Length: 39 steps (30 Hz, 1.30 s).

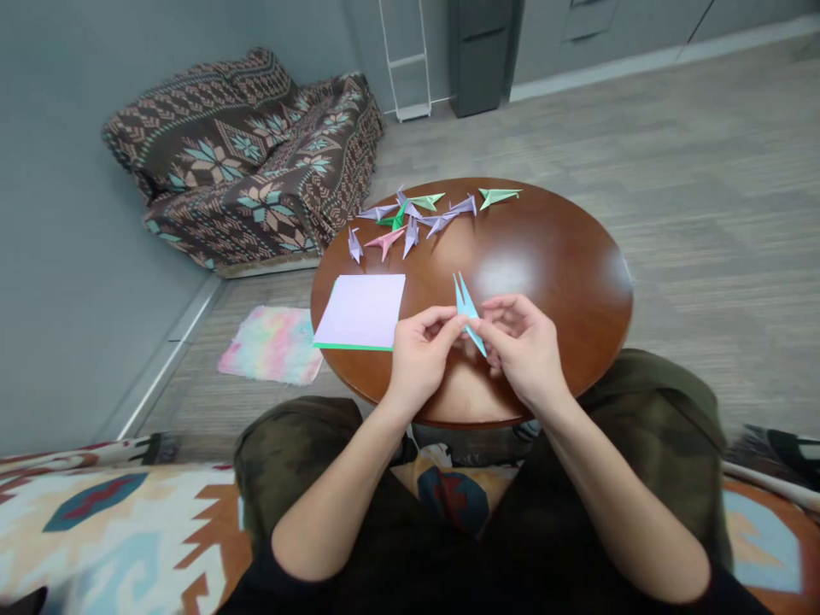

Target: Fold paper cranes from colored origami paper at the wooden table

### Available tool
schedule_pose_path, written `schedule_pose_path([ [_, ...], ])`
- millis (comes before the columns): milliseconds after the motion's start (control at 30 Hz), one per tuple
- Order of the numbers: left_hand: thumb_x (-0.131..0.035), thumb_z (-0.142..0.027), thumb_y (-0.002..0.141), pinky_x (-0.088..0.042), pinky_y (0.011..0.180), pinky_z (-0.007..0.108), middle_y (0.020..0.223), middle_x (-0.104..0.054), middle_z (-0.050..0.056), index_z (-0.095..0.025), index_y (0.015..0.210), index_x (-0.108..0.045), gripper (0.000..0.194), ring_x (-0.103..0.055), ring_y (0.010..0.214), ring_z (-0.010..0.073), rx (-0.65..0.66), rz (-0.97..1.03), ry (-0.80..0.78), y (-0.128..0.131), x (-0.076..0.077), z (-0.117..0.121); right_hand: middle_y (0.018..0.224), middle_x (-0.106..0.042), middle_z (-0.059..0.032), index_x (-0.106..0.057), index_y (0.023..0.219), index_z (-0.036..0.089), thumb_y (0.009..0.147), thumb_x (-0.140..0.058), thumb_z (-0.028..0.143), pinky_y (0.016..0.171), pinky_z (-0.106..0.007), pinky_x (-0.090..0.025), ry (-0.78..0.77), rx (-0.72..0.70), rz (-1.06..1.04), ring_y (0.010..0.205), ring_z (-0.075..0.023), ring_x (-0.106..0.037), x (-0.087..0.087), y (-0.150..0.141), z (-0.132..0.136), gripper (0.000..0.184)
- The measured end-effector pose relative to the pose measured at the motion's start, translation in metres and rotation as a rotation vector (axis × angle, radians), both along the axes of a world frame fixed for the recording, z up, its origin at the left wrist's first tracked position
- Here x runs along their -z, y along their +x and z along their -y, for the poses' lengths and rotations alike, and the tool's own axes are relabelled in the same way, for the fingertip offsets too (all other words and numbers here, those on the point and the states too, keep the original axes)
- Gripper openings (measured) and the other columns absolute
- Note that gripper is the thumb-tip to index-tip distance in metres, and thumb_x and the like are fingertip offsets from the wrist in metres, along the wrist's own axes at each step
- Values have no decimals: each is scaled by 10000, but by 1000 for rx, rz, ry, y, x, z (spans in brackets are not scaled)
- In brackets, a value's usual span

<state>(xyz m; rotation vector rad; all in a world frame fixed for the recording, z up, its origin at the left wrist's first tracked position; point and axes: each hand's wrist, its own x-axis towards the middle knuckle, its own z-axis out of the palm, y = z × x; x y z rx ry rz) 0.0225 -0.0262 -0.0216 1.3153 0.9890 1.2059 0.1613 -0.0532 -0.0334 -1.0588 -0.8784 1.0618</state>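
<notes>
Lavender-topped paper stack (362, 309) sits at left of brown table (557, 282), folded figures (385, 243) beyond. Blue folded paper (470, 306) slim, two-pronged, partly finger-covered; left hand (423, 346) and right hand (529, 348) pinch it.

No legible text, brand or sign anywhere (nor any number or label)

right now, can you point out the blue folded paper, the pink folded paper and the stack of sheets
Blue folded paper (468, 304), head view: middle of its body
Pink folded paper (386, 243), head view: its central body
Stack of sheets (362, 309), head view: pale purple top sheet
</notes>
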Motion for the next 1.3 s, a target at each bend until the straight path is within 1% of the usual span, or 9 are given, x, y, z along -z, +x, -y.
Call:
schedule_pose_path([
  [133,-827,-327,827,-594,765,269,808,-783,32,-160,875,-800,176,-708,752,153,85,37,-27,-5,-2,-4,707,-679,20,-710,920,198,848,-809,310,466,-229,-440,87,-63,177,518,-101,-560,4,4,0,165],
  [300,-912,-322,712,-590,807,285,862,-785,40,-161,882,-765,276,-719,798,168,110,33,-70,-8,-2,-9,819,-682,-34,-707,873,208,920,-743,312,558,-284,-500,189,-10,431,668,-163,-630,8,13,0,119],
  [433,-823,-319,798,-568,788,285,851,-751,36,-157,860,-750,189,-693,790,168,74,-57,-8,-7,1,-9,863,-644,-32,-683,860,209,946,-704,261,568,-290,-490,301,5,557,668,-151,-616,8,14,-1,103],
  [567,-730,-211,835,-529,759,275,814,-686,24,-156,797,-724,67,-655,752,153,22,-209,87,-7,2,-7,844,-619,-23,-658,856,208,953,-689,261,547,-282,-476,260,-38,550,650,-146,-598,10,11,0,115],
  [800,-661,-121,816,-474,659,267,751,-639,15,-161,735,-684,93,-607,685,146,-19,-332,89,-9,2,-4,721,-621,-7,-602,834,222,958,-683,304,546,-288,-485,149,-139,439,614,-162,-598,16,5,2,169],
  [900,-728,-167,798,-500,688,270,750,-671,12,-151,762,-715,42,-622,684,142,36,-195,-2,-10,2,-7,727,-650,-13,-629,850,216,955,-696,332,536,-285,-483,127,-135,425,604,-159,-603,15,8,-1,170],
  [1033,-871,-317,733,-541,748,271,789,-738,23,-140,829,-773,224,-663,726,140,140,140,-227,-13,3,-14,716,-654,-8,-707,879,196,990,-650,355,512,-272,-473,125,-99,447,555,-133,-583,11,13,-3,202],
  [1100,-897,-327,713,-551,790,272,804,-760,32,-139,831,-787,248,-684,754,140,162,262,-292,-14,3,-17,728,-670,-9,-723,905,191,1002,-631,346,515,-269,-485,127,-72,440,545,-125,-589,9,13,-2,205],
  [1300,-925,-262,677,-560,844,270,828,-791,55,-132,822,-810,227,-727,791,151,238,353,-364,-18,6,-24,814,-747,-30,-721,1059,200,963,-697,335,570,-296,-566,117,-58,398,633,-166,-692,8,10,4,167],
])
